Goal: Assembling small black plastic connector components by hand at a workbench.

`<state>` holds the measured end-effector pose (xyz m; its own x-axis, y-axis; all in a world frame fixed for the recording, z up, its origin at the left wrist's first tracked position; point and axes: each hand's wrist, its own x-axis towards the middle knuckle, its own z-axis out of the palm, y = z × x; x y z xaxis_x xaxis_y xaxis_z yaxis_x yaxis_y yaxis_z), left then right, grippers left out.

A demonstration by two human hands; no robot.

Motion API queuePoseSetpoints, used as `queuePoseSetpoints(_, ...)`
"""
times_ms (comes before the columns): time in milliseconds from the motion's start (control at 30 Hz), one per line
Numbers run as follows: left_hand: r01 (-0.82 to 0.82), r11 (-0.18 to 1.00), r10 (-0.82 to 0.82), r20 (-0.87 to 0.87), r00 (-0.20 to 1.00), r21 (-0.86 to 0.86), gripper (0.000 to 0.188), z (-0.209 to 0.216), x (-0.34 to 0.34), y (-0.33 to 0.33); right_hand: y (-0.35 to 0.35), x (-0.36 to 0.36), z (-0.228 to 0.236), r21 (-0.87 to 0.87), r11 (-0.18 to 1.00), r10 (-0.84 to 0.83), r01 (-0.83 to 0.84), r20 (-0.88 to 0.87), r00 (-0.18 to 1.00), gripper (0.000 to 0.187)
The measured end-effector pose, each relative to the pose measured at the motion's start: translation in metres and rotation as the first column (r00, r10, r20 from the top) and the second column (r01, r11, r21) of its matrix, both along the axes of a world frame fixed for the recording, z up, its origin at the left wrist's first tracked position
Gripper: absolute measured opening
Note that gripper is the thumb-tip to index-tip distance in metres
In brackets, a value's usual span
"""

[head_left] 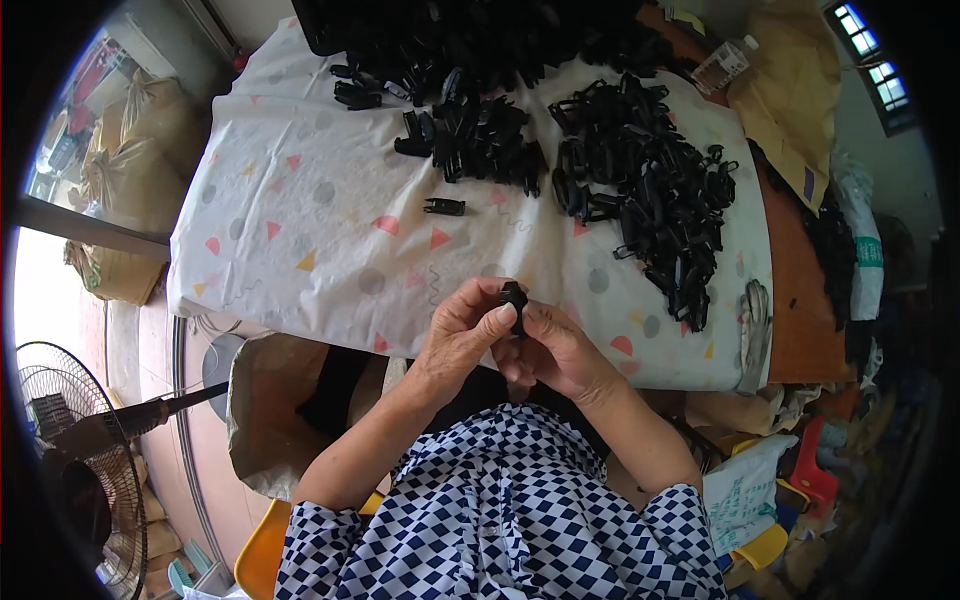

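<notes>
Between my two hands, just over the table's near edge, is a small black plastic part [513, 295]. My left hand [462, 325] pinches it, the thumb pressed on its face. The fingers of my right hand [560, 350] close on it from the other side. Its exact kind is too small to make out and my fingers partly cover it. A single similar black plastic clip [444, 207] lies apart on the patterned cloth [330, 240], beyond my hands. Farther off are a loose heap of the same black pieces [470, 140] and a larger heap [650, 190] to the right.
A dark mass of pieces [450, 40] covers the table's far side. A plastic bottle [725, 65] and brown paper [790, 90] lie far right; a glove [753, 335] rests at the right edge. A fan [80, 460] and an open sack [265, 410] stand to the left.
</notes>
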<state>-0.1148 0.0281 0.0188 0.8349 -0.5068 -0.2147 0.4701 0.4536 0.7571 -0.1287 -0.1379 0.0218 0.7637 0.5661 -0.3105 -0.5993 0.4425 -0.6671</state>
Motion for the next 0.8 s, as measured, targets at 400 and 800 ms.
queuePoseSetpoints(400, 0.006, 1.000, -0.006, 0.030, 1.000, 0.012, 0.033, -0.011, 0.010, 0.003, 0.017, -0.002, -0.005, -0.182, 0.978, -0.109, 0.102, -0.028, 0.994, 0.033)
queuePoseSetpoints(800, 0.026, 0.999, -0.029, -0.064, 0.998, -0.043, 0.035, -0.009, 0.007, -0.005, 0.009, -0.002, -0.005, -0.477, 0.862, -0.064, 0.170, 0.231, 0.971, 0.036)
